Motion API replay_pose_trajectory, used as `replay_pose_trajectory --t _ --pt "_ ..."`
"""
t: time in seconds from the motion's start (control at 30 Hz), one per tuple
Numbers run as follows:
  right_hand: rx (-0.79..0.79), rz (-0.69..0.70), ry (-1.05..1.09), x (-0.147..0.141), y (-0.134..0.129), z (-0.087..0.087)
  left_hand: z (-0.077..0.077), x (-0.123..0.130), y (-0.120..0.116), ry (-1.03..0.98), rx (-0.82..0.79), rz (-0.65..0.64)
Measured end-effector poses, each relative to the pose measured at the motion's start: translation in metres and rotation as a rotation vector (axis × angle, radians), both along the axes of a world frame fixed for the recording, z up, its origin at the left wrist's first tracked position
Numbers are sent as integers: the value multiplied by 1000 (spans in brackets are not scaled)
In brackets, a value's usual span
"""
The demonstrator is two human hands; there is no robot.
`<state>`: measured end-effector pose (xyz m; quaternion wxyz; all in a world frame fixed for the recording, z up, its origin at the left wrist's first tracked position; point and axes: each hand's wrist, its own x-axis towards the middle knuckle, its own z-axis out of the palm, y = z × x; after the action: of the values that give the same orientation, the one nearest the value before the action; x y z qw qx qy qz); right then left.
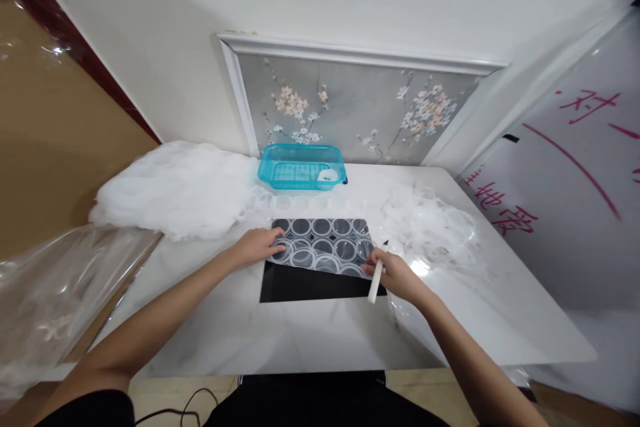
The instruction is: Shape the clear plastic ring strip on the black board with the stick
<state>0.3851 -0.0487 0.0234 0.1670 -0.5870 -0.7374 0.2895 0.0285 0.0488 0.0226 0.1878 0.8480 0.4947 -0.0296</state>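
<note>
A clear plastic sheet patterned with rows of white rings (323,247) lies over a black mat (310,283) on the table in front of me. My left hand (257,245) has its thumb and fingers at the sheet's left edge, pinching or pressing it. At the opposite edge, my right hand (393,271) is closed around a slim white-handled tool with a dark pointed tip (375,282). Its tip points up and away from me, and its exact kind is unclear. The fingertips of that hand also touch the sheet's right edge.
A turquoise plastic basket (303,167) with something white inside stands against the wall. White ring-patterned sheets (175,190) are heaped at left; loose clear rings or scraps (435,227) spread at right. A whiteboard (565,167) flanks the marble-look table (215,340).
</note>
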Motion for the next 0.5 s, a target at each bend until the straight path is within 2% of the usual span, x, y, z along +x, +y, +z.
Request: replay_pose_trajectory --t 0.1,0.2,0.33,0.37,0.43,0.5 --pt "-28 94 6 -5 -30 0 1 -7 -11 -59 -60 -16" --pt "-23 112 -26 -6 -48 -1 7 -14 -26 -118 -139 -51" --pt "-48 102 -55 0 -55 2 27 -29 -39 -146 -327 -189" --pt "-57 108 -61 1 -54 4 33 -33 -38 -131 -331 -187" --pt "-57 104 -82 4 -45 6 43 -39 -26 -74 -200 -63" --pt "-14 88 -116 1 -28 8 50 -41 -5 -16 68 168"
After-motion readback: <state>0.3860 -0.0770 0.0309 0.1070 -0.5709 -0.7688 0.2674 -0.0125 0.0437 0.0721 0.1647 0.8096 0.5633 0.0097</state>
